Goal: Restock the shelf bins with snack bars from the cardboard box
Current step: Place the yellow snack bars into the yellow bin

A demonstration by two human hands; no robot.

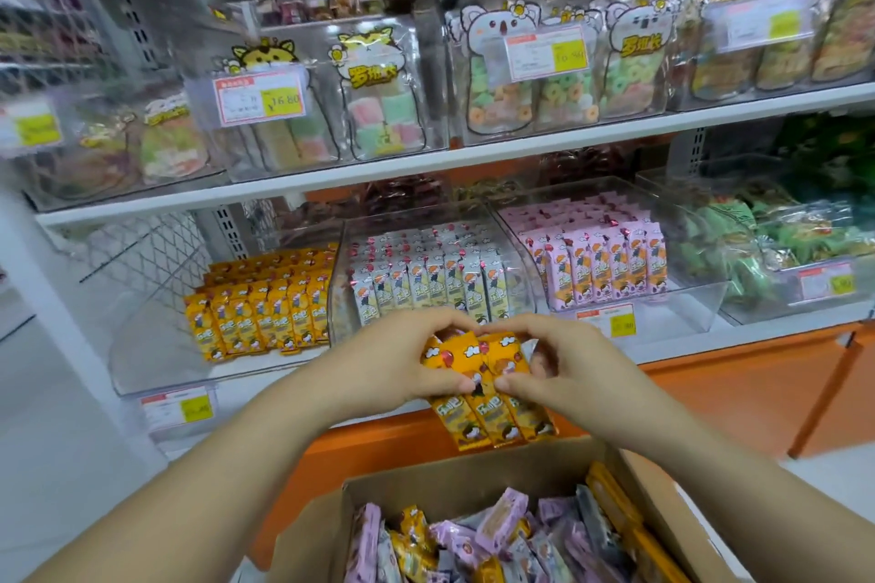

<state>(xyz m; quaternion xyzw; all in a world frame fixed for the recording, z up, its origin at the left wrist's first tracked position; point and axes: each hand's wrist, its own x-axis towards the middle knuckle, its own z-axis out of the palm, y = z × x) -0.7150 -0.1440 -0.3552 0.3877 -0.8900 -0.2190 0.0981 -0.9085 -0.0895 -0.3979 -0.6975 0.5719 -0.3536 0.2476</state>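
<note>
Cardboard is sitting nearest: the cardboard box (473, 471) is standing open at the bottom of view, carrying a loose mix of pink, orange and grey snack bars (478, 544). Directly above the box's far wall, the left hand (388, 365) and the right hand (568, 369) are both clamping one bundle of three orange bars (490, 398). Thumbs are pressing the near face at mid-length and fingers are curling over the top ends. The bundle is hanging upright, clear of the box and short of the shelf.

Judgement: the person is squaring the bundle before loading it.
- The matching orange bin (142, 346) is lying beyond the box and to its left, so the bundle is needing a carry up and leftward.
- Its rows are standing upright with print facing out, and free room is showing in front of them. The bundle should be going in the same way, flush against the front row.
- The bin's clear front wall is rising in a curve, so the bars should be clearing it before lowering.
- The wrappers are looking glossy, so an even squeeze from both sides is advisable to stop the middle bar slipping.

Straight beyond the box, a bin of grey-white bars (426, 275) is standing full. Beyond and to the right, a bin of pink bars (606, 260) is doing likewise. The white shelf (710, 341) is sitting on an orange base (710, 398). Farther up, an upper shelf (521, 147) is carrying clear tubs of bagged sweets with price tags (260, 97). Pale floor is showing left of the box.
</note>
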